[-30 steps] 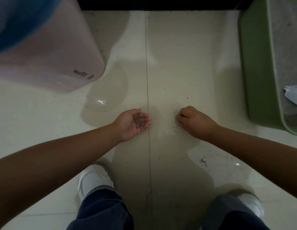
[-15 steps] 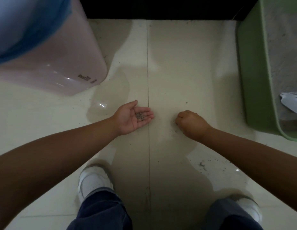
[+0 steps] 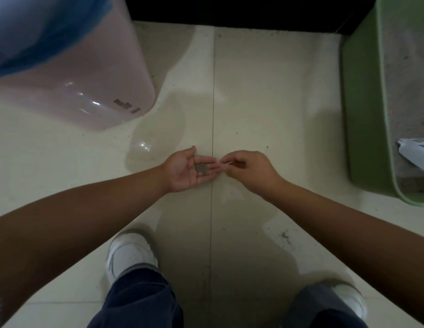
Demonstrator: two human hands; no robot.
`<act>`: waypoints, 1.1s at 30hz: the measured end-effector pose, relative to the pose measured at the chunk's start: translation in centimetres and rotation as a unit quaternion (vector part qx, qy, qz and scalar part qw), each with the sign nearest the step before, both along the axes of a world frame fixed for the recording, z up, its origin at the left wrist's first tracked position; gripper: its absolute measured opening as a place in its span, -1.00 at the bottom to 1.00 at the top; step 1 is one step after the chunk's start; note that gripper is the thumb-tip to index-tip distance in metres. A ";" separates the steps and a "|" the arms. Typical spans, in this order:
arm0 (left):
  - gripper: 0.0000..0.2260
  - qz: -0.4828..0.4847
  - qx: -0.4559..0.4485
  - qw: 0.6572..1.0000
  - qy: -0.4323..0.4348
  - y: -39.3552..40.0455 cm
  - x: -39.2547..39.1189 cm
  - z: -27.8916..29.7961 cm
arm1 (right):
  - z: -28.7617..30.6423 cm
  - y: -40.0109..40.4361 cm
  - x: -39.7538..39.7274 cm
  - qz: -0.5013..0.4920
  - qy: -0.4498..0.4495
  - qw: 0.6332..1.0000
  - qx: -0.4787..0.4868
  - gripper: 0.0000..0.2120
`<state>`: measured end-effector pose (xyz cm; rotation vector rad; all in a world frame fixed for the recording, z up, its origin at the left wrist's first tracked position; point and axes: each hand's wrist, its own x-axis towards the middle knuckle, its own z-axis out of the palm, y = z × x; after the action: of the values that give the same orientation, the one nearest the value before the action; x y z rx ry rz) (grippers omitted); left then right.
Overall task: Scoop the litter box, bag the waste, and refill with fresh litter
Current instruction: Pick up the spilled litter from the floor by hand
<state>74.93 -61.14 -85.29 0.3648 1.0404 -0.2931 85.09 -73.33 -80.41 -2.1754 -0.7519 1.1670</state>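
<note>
My left hand (image 3: 186, 168) lies palm up over the tiled floor, fingers relaxed, with a small heap of grey litter grains (image 3: 201, 168) in the palm. My right hand (image 3: 247, 170) hovers just right of it, fingertips pinched together and touching the left hand's fingertips. What the pinch holds is too small to see. The green litter box (image 3: 364, 129) with grey litter (image 3: 405, 74) inside stands at the right edge. A white scoop (image 3: 415, 153) lies in it.
A pink bin (image 3: 87, 86) lined with a blue bag (image 3: 40, 27) stands at the upper left. A few stray grains (image 3: 285, 236) dot the cream tiles at the lower right. My two white shoes (image 3: 130, 253) stand at the bottom. A dark wall base runs along the top.
My right hand has lifted off the floor and moved left to meet my left hand's fingertips. My left hand stays palm up with the grains.
</note>
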 end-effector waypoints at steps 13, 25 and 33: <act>-0.37 0.012 0.004 1.000 0.004 0.1 0.5 -0.1 | -3.0 -6.2 3.2 0.161 -0.211 0.950 -0.166 -0.63; -0.59 -0.016 -0.003 1.000 0.022 -1.2 0.4 0.6 | -5.0 -6.8 3.1 0.269 -0.271 0.916 -0.119 -0.65; -0.59 -0.023 0.017 0.999 0.043 -1.0 0.4 1.1 | -4.5 -5.8 3.2 0.274 -0.271 0.917 -0.101 -0.64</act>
<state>75.30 -62.13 -84.24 0.4090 1.1234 -0.3349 88.34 -79.17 -84.89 -2.5885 -1.6263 0.9018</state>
